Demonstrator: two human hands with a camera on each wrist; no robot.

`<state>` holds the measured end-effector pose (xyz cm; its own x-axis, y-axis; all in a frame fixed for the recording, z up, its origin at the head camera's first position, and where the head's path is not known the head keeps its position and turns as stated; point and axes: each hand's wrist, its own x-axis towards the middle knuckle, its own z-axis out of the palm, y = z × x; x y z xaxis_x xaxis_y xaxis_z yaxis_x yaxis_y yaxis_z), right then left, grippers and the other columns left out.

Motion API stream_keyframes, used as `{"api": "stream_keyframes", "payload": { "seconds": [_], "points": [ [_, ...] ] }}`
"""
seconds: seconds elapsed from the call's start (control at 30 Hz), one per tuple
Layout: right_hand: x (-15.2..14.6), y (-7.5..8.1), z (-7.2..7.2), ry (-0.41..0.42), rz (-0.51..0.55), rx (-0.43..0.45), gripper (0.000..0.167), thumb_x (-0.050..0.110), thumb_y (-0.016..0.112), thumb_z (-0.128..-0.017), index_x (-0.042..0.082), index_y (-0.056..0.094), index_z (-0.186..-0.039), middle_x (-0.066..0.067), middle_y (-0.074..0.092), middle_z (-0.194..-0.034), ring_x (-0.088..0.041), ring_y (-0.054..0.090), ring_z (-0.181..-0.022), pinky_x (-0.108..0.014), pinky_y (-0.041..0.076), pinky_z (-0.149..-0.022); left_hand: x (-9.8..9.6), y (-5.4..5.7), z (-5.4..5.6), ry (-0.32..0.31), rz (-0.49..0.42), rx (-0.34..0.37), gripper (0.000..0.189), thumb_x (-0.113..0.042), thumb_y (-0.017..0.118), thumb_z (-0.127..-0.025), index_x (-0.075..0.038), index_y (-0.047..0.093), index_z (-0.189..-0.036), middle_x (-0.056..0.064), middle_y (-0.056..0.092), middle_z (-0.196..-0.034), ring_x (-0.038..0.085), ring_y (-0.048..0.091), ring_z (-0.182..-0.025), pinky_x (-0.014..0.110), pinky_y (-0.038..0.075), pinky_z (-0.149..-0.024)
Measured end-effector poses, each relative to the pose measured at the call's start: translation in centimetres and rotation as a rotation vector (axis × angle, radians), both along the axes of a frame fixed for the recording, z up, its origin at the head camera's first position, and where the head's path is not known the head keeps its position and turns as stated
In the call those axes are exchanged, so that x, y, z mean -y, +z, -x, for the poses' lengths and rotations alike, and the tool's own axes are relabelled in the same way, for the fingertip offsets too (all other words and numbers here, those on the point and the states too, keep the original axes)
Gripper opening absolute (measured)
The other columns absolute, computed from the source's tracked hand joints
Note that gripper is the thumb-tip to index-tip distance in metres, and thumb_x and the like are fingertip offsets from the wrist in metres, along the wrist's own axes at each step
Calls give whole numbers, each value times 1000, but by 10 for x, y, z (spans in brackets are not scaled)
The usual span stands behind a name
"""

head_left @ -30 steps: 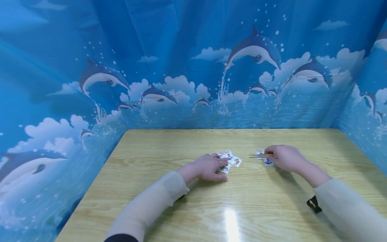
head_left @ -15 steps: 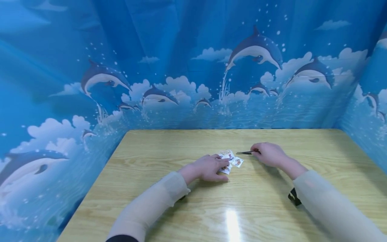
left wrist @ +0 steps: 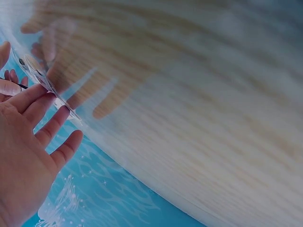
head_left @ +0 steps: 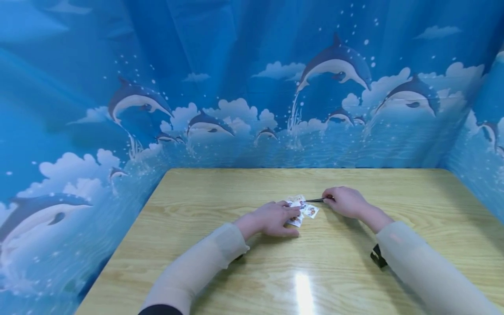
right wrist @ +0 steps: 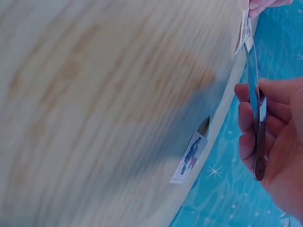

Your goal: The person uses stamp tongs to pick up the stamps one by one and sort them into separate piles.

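Observation:
My left hand [head_left: 275, 218] rests with straight fingers on a small overlapping group of white picture stamps [head_left: 294, 221] lying on the table. One stamp [head_left: 311, 211] pokes out on the right side of the group. Thumb and fingers of my right hand [head_left: 346, 202] hold a pair of slim metal tweezers [right wrist: 256, 113], pointing left. The tweezers' tips overlap the upper right of the stamps, close to my left fingertips. In the right wrist view, a separate stamp [right wrist: 188, 158] with a blue figure lies on the table near my right hand; the head view has it hidden behind that hand.
The wood-grain table [head_left: 220, 271] is glossy, with a bright reflection near its front. A blue dolphin-print curtain [head_left: 236, 87] hangs along its back and sides. A black wrist-worn device [head_left: 379, 257] shows beneath my right sleeve.
My right hand has moved left with the tweezers, from beside the separate stamps over to the group under my left hand. The left hand has stayed in place.

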<state>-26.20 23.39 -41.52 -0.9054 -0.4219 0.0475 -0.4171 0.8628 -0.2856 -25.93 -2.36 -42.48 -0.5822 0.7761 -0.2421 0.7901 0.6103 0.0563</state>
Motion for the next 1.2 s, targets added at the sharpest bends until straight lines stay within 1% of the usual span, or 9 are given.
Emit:
{"api": "stream_keyframes", "payload": {
  "seconds": [0.13, 0.37, 0.57, 0.83, 1.03, 1.2],
  "points": [
    [3, 1, 0, -4, 3, 1, 18, 13, 61, -95, 3, 71, -106, -9, 70, -96, -26, 66, -84, -47, 53, -75, -1, 1, -1, 4, 4, 3, 71, -63, 45, -94, -24, 34, -153, -10, 26, -157, 23, 29, -141, 44, 32, -110],
    [4, 3, -1, -21, 8, -20, 20, 11, 61, -95, 2, 70, -109, -12, 70, -100, -30, 66, -90, -51, 52, -79, -2, 3, -1, 2, 6, -5, 71, -63, 45, -94, -23, 34, -153, -9, 28, -156, 24, 29, -141, 43, 32, -110],
    [6, 5, -3, -24, 2, -44, 17, 10, 62, -94, 3, 70, -107, -10, 71, -98, -30, 67, -88, -51, 53, -77, -1, 3, -1, 2, -3, -1, 71, -63, 46, -94, -23, 36, -152, -7, 31, -156, 24, 30, -141, 44, 31, -110],
    [8, 5, -6, -37, -1, -89, 15, 7, 61, -93, 2, 71, -104, -10, 71, -94, -29, 67, -85, -49, 54, -75, -1, 2, 0, -2, 3, 11, 72, -63, 44, -94, -23, 34, -153, -8, 28, -157, 25, 30, -141, 44, 30, -111],
    [2, 2, -5, -80, 35, -109, 17, 7, 60, -94, 0, 70, -105, -13, 70, -96, -32, 66, -87, -51, 53, -75, 0, 4, -1, 1, 2, 19, 72, -63, 45, -94, -23, 34, -153, -7, 29, -156, 25, 29, -141, 44, 29, -112],
    [-1, 2, -3, -106, 60, -121, 18, 9, 59, -95, -1, 69, -106, -13, 70, -96, -31, 66, -84, -50, 53, -73, 0, 4, -2, -2, 0, 7, 71, -62, 47, -94, -23, 35, -152, -7, 30, -156, 25, 30, -141, 46, 30, -111]
  ]
}}
